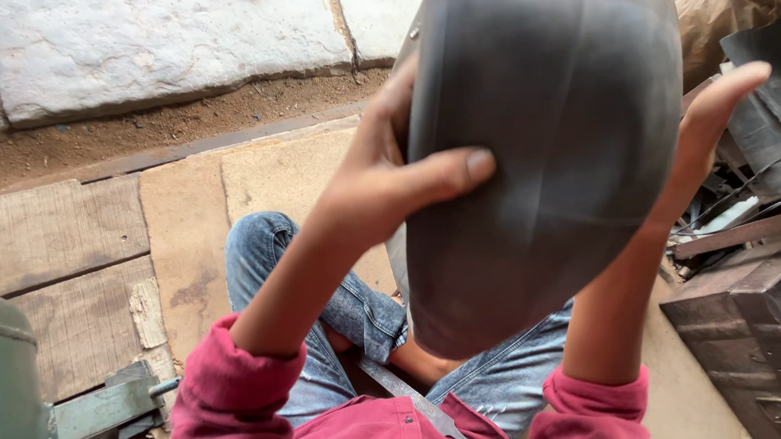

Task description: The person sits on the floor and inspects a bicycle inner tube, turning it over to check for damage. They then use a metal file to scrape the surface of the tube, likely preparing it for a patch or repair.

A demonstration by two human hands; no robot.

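Worn wooden planks (53, 233) and tan board (229, 192) as floor, sandy strip (180, 119) and pale stone slabs (159, 45) beyond, green metal tank (3, 391) at left, dark metal box (753, 334) and scrap pile (763, 182) at right.

Dark grey rubber inner tube (538, 149), inflated and smooth, faint seam lines, held upright above the lap
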